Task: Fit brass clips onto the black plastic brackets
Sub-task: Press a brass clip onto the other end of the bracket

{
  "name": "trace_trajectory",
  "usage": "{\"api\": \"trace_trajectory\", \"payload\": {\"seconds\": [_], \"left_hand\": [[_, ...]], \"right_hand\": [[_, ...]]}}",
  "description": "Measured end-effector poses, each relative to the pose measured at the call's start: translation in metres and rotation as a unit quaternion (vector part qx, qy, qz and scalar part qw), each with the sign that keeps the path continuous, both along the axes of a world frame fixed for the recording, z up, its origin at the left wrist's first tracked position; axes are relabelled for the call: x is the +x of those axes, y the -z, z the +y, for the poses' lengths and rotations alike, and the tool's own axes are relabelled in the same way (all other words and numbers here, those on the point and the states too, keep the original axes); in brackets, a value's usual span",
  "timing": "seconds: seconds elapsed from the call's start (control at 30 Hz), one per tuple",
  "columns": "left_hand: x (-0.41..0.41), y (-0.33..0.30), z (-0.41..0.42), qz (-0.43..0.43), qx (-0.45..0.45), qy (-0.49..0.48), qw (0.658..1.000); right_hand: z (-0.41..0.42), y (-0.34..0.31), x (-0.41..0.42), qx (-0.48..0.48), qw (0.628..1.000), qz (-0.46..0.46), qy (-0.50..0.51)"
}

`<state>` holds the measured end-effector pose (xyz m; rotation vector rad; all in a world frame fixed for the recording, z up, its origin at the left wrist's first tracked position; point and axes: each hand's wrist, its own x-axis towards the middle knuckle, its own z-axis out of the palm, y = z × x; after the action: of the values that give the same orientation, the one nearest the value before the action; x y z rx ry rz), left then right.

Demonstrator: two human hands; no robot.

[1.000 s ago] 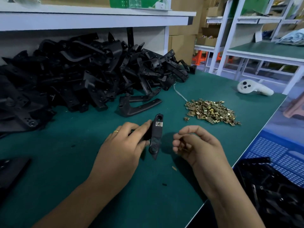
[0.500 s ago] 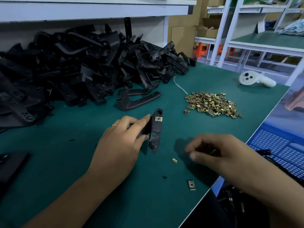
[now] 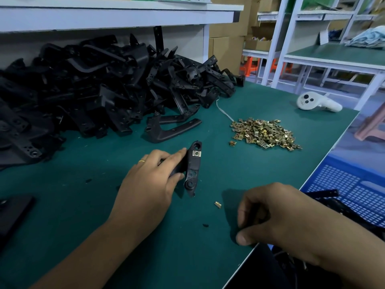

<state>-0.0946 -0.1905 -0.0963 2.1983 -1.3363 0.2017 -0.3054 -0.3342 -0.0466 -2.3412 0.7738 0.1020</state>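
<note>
**Clip fitting: one bracket in hand, bulk of stock outstanding**

Currently, the left hand (image 3: 152, 184) grips a black bracket (image 3: 192, 170) held just above the green bench (image 3: 62, 205), fingers and thumb curled round its side. One brass clip (image 3: 196, 153) is seated near the upper end of this bracket. A round boss at the lower end carries no clip; whether it is meant to take one cannot be told.

The right hand (image 3: 277, 213) sits low at the near edge of the bench, fingers curled under and thumb extended toward the bench surface. Whether it has hold of a clip cannot be told: the fingertips are turned away from the camera and nothing brass shows between them. A loose brass clip piece (image 3: 217, 204) lies on the bench between the two hands, touching neither.

Stock position: the heap of brass clips (image 3: 264, 134) lies to the far right of the held bracket, well apart from both hands. A large pile of black brackets (image 3: 104, 90) fills the back left of the bench, with one curved bracket (image 3: 173, 130) lying apart at its front edge. No clips are visible on the pile.

A blue crate (image 3: 343, 184) stands beside the bench on the right, holding dark parts; whether these are finished pieces cannot be confirmed.

Assessment: work is at an early stage. The piece in hand looks near completion; the pile remains to be done.
</note>
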Motion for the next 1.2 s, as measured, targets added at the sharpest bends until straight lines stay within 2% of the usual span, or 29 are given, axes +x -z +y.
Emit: {"api": "trace_trajectory", "payload": {"seconds": [0.1,0.2,0.3,0.4,0.5,0.57,0.9,1.2], "left_hand": [[0.0,0.0,0.0,-0.002,-0.003,0.002,1.0],[0.0,0.0,0.0,-0.003,-0.008,0.003,1.0],[0.0,0.001,0.0,-0.004,-0.01,-0.002,1.0],[0.001,0.001,0.0,-0.003,-0.016,-0.009,1.0],[0.0,0.002,-0.001,-0.002,-0.026,-0.01,1.0],[0.0,0.002,-0.001,-0.005,-0.026,-0.008,1.0],[0.002,0.004,0.0,-0.02,-0.051,0.002,0.998],[0.002,0.005,0.0,-0.034,-0.059,0.009,0.998]], "right_hand": [[-0.003,0.005,0.003,0.098,0.989,-0.109,-0.001],[-0.005,0.016,0.014,0.196,0.944,-0.264,0.021],[-0.003,0.032,0.031,0.235,0.912,-0.327,0.081],[0.0,0.041,0.043,0.302,0.854,-0.399,0.139],[0.0,0.044,0.048,0.359,0.808,-0.443,0.149],[-0.001,0.044,0.049,0.38,0.793,-0.454,0.146],[0.013,0.043,0.062,0.424,0.777,-0.456,0.092],[0.012,0.043,0.059,0.387,0.81,-0.434,0.078]]}}
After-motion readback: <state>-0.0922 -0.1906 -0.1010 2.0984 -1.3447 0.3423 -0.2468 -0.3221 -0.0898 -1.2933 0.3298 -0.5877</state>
